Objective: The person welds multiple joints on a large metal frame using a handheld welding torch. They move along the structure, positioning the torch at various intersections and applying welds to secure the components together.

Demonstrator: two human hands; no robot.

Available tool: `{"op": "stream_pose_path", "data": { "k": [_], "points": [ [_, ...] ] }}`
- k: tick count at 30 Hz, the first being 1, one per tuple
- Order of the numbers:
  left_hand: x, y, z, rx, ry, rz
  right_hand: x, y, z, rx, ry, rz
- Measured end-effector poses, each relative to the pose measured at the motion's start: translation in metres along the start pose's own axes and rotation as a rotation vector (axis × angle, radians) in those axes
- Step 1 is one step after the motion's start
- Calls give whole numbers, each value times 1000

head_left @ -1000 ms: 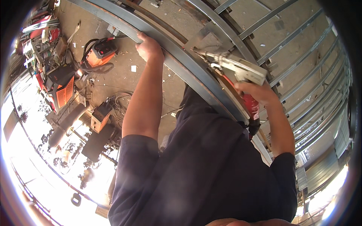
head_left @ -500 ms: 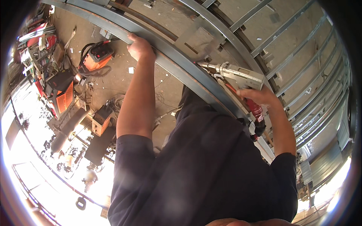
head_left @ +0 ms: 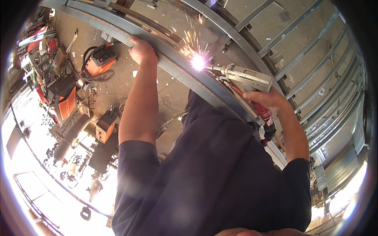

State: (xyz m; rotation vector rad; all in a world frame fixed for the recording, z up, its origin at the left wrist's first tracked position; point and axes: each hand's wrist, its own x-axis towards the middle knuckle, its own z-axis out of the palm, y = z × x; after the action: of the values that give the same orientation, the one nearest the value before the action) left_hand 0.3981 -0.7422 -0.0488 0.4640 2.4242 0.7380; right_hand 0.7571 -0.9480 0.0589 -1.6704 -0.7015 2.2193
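Observation:
A long grey steel beam (head_left: 177, 63) runs across in front of me from the upper left to my right side. My left hand (head_left: 142, 51) is closed over its near edge, fingers on top. In my right hand (head_left: 269, 99) is a silver welding torch (head_left: 248, 76) with a red grip and cable, its nozzle pointing left at the beam's far edge. A bright pinkish-white arc (head_left: 198, 62) burns at the nozzle tip, and orange sparks spray up and away from it. The glare hides the metal right at that spot.
Beyond the beam lies a large frame of parallel metal bars (head_left: 293, 41), curving off to the right. An orange and black machine (head_left: 101, 59) with cables stands on the floor at left, with another orange-grilled machine (head_left: 65, 98) nearer. Loose cables and scraps litter the floor.
An arc with flying sparks has lit at the torch tip, where there was none. Both hands and the torch have shifted slightly left in the picture; each keeps its grip.

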Motion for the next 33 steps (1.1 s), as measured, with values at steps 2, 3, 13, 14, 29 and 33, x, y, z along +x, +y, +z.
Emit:
{"op": "stream_pose_path", "data": {
  "k": [2,3,13,14,29,33],
  "points": [
    [-4,2,-1,-12,-6,-9,-1,0,0,3,5,3],
    [-6,4,-2,-9,-5,-8,-1,0,0,0,8,1],
    [7,-3,1,38,15,5,-4,3,-1,1,8,29],
    [7,-3,2,31,11,1,-5,3,-1,5,11,26],
    [-1,5,-2,10,-5,-20,-22,9,-1,-1,75,1],
    [-2,3,-7,37,7,-13,-61,11,-2,96,185,-69]
  ]
}}
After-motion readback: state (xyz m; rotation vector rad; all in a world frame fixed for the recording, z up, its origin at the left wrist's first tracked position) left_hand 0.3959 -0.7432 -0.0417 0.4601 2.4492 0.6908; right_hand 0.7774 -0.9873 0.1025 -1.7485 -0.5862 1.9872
